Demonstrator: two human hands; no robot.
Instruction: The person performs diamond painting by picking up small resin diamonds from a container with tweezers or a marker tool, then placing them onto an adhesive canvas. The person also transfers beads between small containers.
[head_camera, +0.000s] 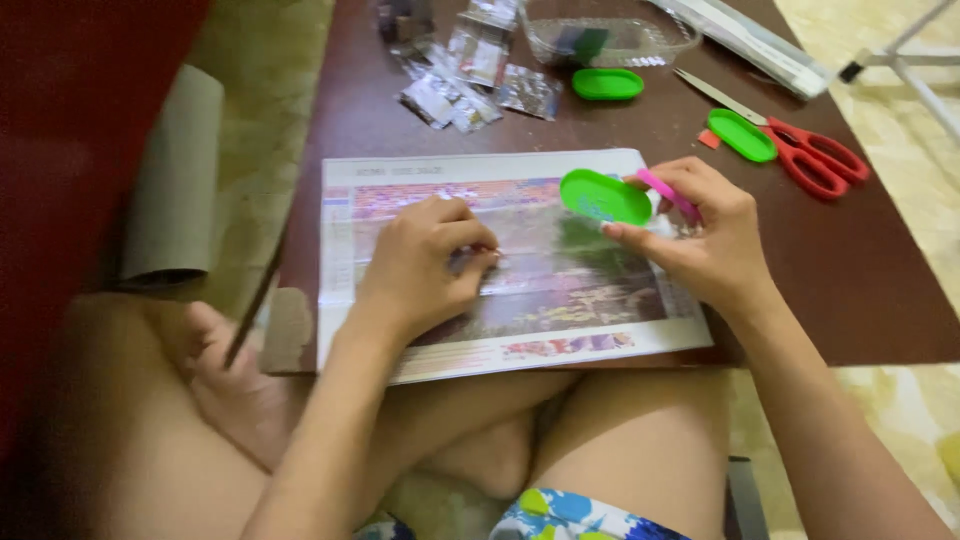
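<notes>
My left hand (425, 262) pinched on colourful printed canvas sheet (520, 300); my right hand (700, 235) grips green oval tray (603, 196), pink pen (668, 194). Bench (860, 290) beyond: red-handled scissors (800, 150), two green trays (741, 135), foil packets (470, 85).

A home, set up for a hobby: a low dark bench (880, 300) over a patterned tiled floor (900, 110), bare crossed legs beneath, red-handled scissors (800, 150) and small foil packets (470, 75) scattered about.

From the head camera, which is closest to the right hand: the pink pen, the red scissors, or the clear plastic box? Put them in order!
From the right hand:
1. Pink pen, held in its fingers.
2. Red scissors, on the table to its right.
3. Clear plastic box, at the table's far edge.
</notes>
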